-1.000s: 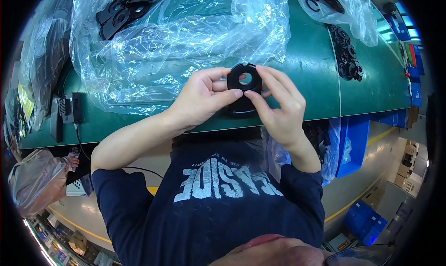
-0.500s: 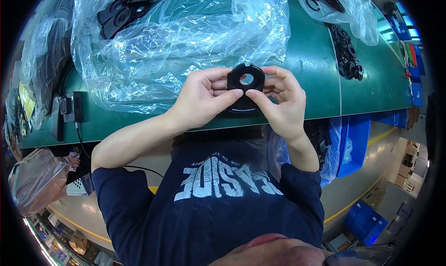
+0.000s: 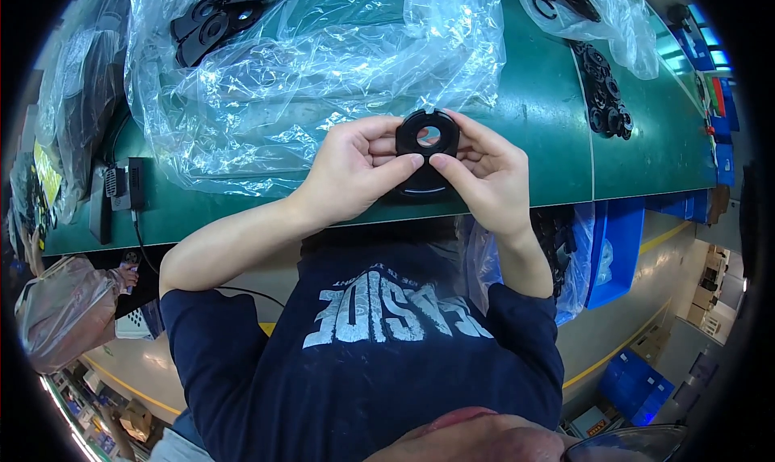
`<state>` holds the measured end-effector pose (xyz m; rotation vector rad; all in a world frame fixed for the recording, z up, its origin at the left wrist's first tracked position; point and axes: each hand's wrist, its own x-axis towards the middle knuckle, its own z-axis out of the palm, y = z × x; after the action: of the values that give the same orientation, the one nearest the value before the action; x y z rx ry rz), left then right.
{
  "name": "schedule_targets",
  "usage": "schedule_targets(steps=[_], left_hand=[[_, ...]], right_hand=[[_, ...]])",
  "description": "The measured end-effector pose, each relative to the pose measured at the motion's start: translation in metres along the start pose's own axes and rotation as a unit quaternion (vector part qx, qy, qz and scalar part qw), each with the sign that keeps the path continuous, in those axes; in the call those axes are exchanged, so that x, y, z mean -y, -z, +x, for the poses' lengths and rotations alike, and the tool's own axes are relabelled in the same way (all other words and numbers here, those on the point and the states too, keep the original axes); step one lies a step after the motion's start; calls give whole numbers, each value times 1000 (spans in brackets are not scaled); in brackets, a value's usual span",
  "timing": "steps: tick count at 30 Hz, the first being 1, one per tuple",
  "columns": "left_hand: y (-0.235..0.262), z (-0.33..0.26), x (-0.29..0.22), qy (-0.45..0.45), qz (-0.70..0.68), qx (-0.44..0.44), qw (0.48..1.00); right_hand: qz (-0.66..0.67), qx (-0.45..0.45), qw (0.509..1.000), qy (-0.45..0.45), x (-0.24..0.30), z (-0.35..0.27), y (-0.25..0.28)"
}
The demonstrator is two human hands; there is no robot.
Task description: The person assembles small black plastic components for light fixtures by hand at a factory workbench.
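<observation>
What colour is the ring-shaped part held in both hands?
Black ring-shaped part, with a round hole through its middle; head view.

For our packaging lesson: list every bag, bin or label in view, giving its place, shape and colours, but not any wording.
Big bag: clear crumpled plastic, bench centre-left, black parts inside.
Small bag: clear, top right, black parts inside.
Bin: blue, under the bench edge, right.
Label: yellow, far left.
Ring: black, in both hands' grip.

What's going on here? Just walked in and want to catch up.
A person holds a black ring part up in both hands, left hand and right hand, thumbs meeting in front of it, above a green bench. Clear plastic bags and more black parts lie on the bench.
</observation>
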<state>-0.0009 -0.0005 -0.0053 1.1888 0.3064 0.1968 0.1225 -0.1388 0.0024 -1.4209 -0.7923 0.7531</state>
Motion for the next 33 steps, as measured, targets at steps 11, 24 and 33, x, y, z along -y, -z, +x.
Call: schedule_targets(steps=[11,24,33], left_hand=[[-1,5,0,15,-33,-11,999],[-1,0,4,-24,50,-14,998],[0,1,3,-18,50,-4,999]], right_hand=[[-1,-40,999,34,-8,2,1],[-154,-151,951,222,-15,-7,-17],[-20,-57,998,23,-8,-6,1]])
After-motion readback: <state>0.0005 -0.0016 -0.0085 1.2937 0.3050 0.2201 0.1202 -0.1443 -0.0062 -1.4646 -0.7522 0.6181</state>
